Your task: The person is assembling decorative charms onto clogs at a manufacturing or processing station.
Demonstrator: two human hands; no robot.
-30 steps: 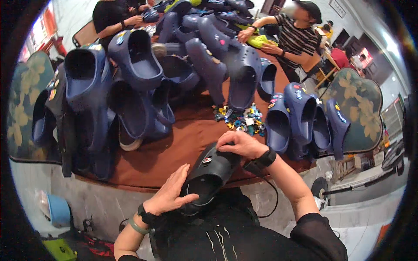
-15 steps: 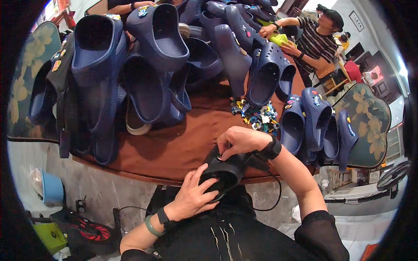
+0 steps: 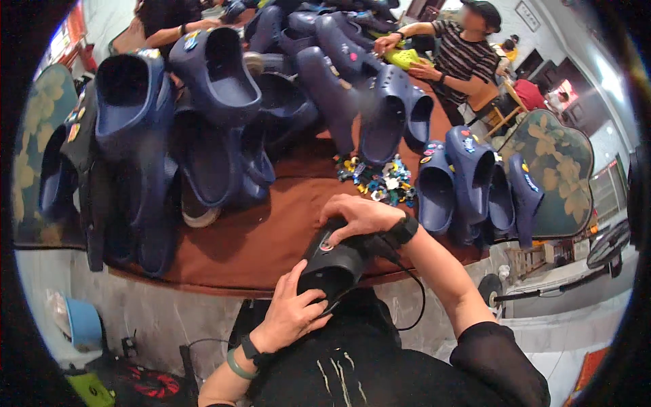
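Observation:
A black clog (image 3: 346, 266) is tilted over the near table edge, its opening toward me. My left hand (image 3: 291, 310) grips the clog at its opening, fingers wrapped over the rim. My right hand (image 3: 361, 218) closes around the toe end, its thumb pressed down beside a small round red-and-white charm (image 3: 326, 247) on the upper. The fingertips at the far side of the toe are partly hidden. Past my right hand lies a pile of small colourful charms (image 3: 380, 180) on the brown tablecloth (image 3: 258, 237).
Navy clogs stand stacked at the left (image 3: 125, 102) and across the back; several charm-studded navy clogs (image 3: 434, 193) stand at the right. Beyond the table a person in a striped top (image 3: 464, 57) handles a lime-green clog (image 3: 405, 59). Another person's arm (image 3: 196, 26) reaches in at the back left.
My right hand has shifted from a pinch at the upper to a flatter grip over the toe, uncovering the red-and-white charm. The whole view has swung slightly.

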